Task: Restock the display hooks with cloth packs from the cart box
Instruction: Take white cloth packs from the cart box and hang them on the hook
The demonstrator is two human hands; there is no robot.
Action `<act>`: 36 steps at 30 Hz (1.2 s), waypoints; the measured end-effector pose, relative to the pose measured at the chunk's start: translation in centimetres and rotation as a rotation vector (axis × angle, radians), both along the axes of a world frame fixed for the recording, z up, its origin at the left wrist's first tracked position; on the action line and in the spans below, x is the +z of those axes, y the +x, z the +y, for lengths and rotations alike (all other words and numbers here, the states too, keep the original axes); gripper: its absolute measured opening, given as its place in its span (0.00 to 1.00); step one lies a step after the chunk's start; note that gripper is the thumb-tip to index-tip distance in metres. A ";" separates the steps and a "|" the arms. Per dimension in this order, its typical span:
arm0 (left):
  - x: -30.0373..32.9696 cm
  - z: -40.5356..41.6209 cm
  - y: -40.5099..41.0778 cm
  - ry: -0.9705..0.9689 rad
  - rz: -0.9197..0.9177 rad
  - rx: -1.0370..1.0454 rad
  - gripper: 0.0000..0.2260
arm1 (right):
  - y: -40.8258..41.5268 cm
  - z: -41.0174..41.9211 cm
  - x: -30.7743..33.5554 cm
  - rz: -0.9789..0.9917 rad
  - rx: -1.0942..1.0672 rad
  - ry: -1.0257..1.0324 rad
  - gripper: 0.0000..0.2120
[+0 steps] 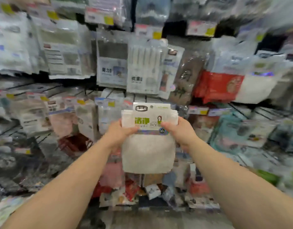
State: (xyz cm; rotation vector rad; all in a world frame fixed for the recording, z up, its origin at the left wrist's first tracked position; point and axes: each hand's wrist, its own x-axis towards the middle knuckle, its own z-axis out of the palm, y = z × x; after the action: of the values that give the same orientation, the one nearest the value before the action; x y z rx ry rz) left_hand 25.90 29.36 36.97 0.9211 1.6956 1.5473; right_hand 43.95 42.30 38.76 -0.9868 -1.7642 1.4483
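Both hands grip one cloth pack (pixel 148 146), upright in front of the display wall (pixel 112 63): the left hand (pixel 120 133) pinches its left edge, the right hand (pixel 179 131) its right edge, thumbs on the printed card. Hanging packs (pixel 143 68) surround it, blurred.
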 end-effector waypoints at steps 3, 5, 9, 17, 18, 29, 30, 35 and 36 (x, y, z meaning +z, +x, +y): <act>3.1 6.2 8.6 0.089 0.000 -0.076 0.14 | 9.2 3.0 3.2 0.025 -0.197 0.127 0.08; 4.5 9.6 13.5 0.120 -0.023 -0.150 0.13 | 14.5 4.6 4.4 0.026 -0.291 0.147 0.10; 6.6 14.8 20.8 0.161 0.001 -0.268 0.13 | 23.3 7.2 5.4 0.105 -0.472 0.109 0.14; 8.2 25.3 27.8 0.250 0.036 -0.278 0.07 | 30.1 15.8 7.1 0.156 -0.641 0.152 0.06; 8.5 26.8 28.1 0.262 0.046 -0.267 0.06 | 30.3 17.3 7.3 0.164 -0.645 0.163 0.05; 12.2 41.8 29.4 0.256 0.109 -0.168 0.11 | 30.0 32.5 10.9 0.240 -0.611 0.176 0.19; 12.5 42.7 29.5 0.256 0.116 -0.145 0.09 | 29.9 33.5 11.3 0.253 -0.608 0.179 0.19; 13.9 45.7 30.4 0.279 0.147 -0.040 0.07 | 29.5 37.8 12.7 0.323 -0.570 0.164 0.11; 14.2 46.0 30.6 0.284 0.156 -0.023 0.07 | 29.5 38.5 12.9 0.334 -0.561 0.166 0.11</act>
State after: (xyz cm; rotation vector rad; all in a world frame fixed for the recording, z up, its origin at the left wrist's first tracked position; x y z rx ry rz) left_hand 56.52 75.37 51.17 1.2288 1.5876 1.7704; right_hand 73.49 80.77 51.68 -0.9820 -1.2139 1.0190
